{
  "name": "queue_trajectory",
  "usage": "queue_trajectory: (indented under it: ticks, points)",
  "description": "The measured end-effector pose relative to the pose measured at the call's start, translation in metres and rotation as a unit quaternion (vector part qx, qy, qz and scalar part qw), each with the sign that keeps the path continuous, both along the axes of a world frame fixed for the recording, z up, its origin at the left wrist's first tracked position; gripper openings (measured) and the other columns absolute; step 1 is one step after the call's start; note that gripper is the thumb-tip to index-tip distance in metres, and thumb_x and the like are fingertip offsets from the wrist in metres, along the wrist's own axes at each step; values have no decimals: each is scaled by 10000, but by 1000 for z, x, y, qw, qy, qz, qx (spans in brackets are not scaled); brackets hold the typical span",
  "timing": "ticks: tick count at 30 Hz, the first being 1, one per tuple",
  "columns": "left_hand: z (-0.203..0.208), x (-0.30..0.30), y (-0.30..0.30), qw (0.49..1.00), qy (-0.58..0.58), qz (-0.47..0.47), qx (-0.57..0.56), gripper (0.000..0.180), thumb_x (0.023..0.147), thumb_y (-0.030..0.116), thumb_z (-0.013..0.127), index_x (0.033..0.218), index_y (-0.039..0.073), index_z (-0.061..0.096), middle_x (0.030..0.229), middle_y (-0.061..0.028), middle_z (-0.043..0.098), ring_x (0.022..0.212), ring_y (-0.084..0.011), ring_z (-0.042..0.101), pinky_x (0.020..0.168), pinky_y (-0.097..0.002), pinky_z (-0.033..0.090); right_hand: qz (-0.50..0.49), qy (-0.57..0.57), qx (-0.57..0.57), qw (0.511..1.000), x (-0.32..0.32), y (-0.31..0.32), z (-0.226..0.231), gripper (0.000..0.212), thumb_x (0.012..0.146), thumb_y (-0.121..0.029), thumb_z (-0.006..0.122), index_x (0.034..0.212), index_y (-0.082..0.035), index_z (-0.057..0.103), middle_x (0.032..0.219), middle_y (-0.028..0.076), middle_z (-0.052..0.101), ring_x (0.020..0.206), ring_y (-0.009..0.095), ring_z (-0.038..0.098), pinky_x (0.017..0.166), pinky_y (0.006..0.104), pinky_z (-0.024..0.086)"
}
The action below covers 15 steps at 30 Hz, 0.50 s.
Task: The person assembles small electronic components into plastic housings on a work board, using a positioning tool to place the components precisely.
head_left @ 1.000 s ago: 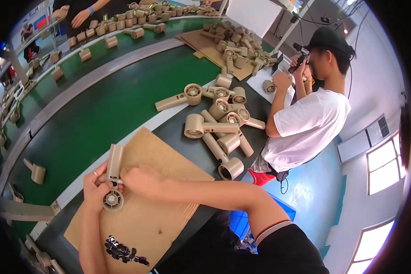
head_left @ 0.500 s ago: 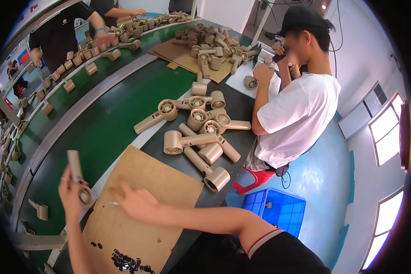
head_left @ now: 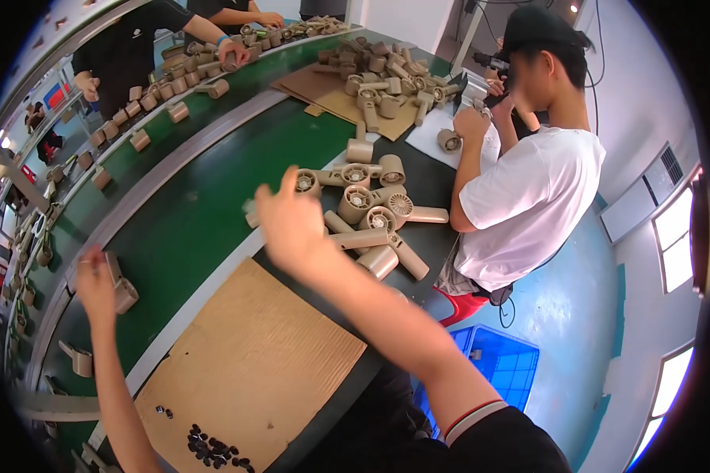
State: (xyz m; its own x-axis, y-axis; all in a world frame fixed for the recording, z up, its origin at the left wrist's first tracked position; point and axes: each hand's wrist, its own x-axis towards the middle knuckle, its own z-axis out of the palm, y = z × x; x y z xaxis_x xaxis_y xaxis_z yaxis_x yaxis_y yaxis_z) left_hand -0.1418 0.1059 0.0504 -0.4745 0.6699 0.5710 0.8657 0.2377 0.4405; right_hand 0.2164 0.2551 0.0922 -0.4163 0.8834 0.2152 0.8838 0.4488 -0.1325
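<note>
At the left, my blurred left hand [head_left: 95, 285] is beside a beige handheld-fan body [head_left: 125, 295] over the green belt. Its fingers are smeared, so whether they grip the fan body is unclear. My right hand [head_left: 292, 225] reaches over the near side of a pile of similar fan bodies [head_left: 356, 201], fingers apart and holding nothing visible. It covers part of one fan body, whose round head [head_left: 306, 182] shows just beyond the fingers. Below lies a cardboard sheet [head_left: 252, 339] with a heap of small black pieces [head_left: 213, 449] near its front edge.
A co-worker in a white shirt [head_left: 528, 197] sits at the right, by a blue crate [head_left: 509, 366] on the floor. A larger heap of fan bodies [head_left: 386, 75] is at the back. Across the metal rail [head_left: 173, 169], other people work along a line of fan bodies.
My right hand has moved from above the cardboard up and right to the pile. My left hand has gone left and up with the fan body, from the cardboard's edge to over the belt.
</note>
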Motion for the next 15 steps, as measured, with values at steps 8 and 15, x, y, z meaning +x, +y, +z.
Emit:
queue_trajectory:
  ticks: [8, 15]
  points:
    - [8, 152, -20, 929, -268, -254, -17, 269, 917, 36, 575, 1179, 15, 627, 1097, -95, 643, 1011, -191, 633, 819, -297, 523, 105, -37, -111, 988, 10, 86, -9, 318, 749, -242, 749, 1009, -62, 719, 1021, 181, 702, 959, 324, 688, 816, 408, 563]
    - [-10, 154, -3, 668, -706, -221, 77, 638, 970, 550, 463, 1358, 44, 444, 1231, -121, 568, 1161, -234, 560, 899, -400, 507, 306, 255, -225, 889, -51, -62, -8, 511, 814, -382, 730, 1117, 15, 622, 956, 239, 683, 886, 371, 679, 785, 423, 527]
